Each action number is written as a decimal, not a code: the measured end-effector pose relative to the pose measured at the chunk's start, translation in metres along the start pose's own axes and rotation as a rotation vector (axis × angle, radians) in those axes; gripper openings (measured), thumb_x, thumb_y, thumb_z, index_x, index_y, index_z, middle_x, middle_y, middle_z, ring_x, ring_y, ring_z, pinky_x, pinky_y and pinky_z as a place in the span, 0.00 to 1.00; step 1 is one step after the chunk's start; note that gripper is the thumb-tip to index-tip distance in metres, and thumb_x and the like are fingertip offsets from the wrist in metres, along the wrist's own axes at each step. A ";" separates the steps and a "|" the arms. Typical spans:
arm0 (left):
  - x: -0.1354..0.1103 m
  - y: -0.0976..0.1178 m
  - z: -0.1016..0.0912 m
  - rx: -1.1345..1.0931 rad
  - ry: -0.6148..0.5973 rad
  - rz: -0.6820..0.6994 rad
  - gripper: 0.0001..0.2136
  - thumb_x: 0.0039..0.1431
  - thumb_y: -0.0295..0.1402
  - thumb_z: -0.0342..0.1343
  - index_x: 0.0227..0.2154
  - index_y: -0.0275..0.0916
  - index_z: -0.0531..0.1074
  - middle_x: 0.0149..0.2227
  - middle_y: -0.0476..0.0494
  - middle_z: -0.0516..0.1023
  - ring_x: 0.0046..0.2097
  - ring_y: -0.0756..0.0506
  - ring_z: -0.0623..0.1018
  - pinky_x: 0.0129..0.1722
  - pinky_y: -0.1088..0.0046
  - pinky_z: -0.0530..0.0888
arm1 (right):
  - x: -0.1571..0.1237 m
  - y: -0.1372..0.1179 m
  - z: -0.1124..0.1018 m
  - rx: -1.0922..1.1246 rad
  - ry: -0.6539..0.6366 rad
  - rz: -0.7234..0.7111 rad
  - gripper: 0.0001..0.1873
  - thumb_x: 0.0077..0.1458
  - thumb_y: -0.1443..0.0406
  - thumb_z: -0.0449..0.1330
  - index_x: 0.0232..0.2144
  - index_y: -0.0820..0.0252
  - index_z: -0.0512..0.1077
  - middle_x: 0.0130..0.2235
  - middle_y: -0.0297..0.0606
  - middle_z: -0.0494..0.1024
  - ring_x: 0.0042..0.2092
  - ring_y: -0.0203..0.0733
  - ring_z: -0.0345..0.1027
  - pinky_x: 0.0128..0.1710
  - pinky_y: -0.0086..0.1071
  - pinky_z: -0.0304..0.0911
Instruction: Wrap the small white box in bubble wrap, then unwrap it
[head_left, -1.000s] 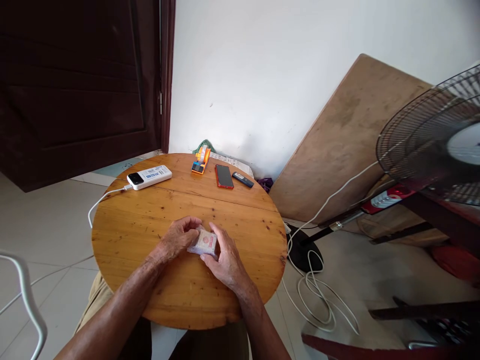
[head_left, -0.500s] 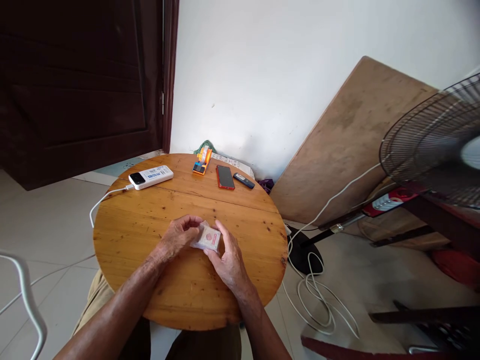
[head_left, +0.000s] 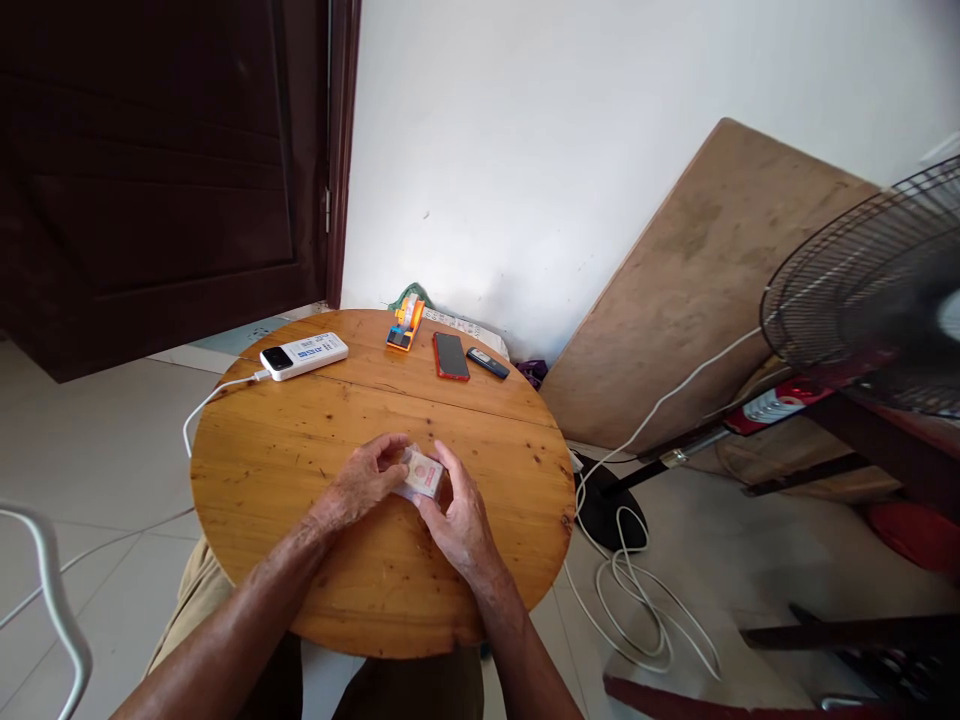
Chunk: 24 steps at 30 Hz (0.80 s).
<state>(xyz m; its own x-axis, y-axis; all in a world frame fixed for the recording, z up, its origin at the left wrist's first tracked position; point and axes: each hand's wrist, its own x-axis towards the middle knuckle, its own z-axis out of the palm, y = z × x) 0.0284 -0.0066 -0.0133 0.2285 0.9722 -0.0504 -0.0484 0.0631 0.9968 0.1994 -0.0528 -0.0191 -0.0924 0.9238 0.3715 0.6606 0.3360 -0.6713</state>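
Observation:
A small white box in clear plastic wrap [head_left: 424, 475], with red print on its top face, is held between my two hands over the near middle of the round wooden table. My left hand [head_left: 369, 480] grips its left end, the thumb lying on the wrapped top. At the right end, my right hand [head_left: 459, 515] holds the box between thumb and fingers. Whatever lies under the box is hidden from view.
Farther back on the table [head_left: 292, 430] are a white power bank [head_left: 307, 355] with a cable, an orange tape dispenser [head_left: 406, 322], a red-edged phone [head_left: 451, 356] and a small dark device [head_left: 487, 362]. A fan [head_left: 862, 290] stands right, near loose white cable [head_left: 660, 600].
The box has shifted slightly to the right and turned a little in my hands. My left thumb has moved further onto its top.

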 end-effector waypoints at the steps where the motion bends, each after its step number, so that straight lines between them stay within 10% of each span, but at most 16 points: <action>1: -0.001 0.000 0.000 0.007 -0.021 0.005 0.24 0.41 0.37 0.59 0.45 0.36 0.71 0.47 0.38 0.79 0.49 0.40 0.77 0.52 0.60 0.72 | 0.000 0.000 0.000 0.013 0.000 -0.009 0.36 0.50 0.70 0.59 0.62 0.56 0.59 0.56 0.44 0.72 0.56 0.49 0.67 0.57 0.45 0.63; 24: -0.005 0.003 0.000 0.049 -0.065 0.021 0.24 0.44 0.39 0.59 0.46 0.34 0.72 0.40 0.40 0.78 0.41 0.43 0.77 0.42 0.66 0.74 | 0.002 -0.008 -0.005 0.021 0.084 -0.137 0.20 0.55 0.67 0.57 0.51 0.54 0.70 0.53 0.42 0.74 0.54 0.48 0.67 0.56 0.43 0.63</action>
<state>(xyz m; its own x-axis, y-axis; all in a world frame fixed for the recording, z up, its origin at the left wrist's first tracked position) 0.0277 -0.0111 -0.0104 0.2907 0.9564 -0.0270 -0.0067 0.0302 0.9995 0.1977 -0.0544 -0.0094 -0.1168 0.8508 0.5123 0.6303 0.4621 -0.6238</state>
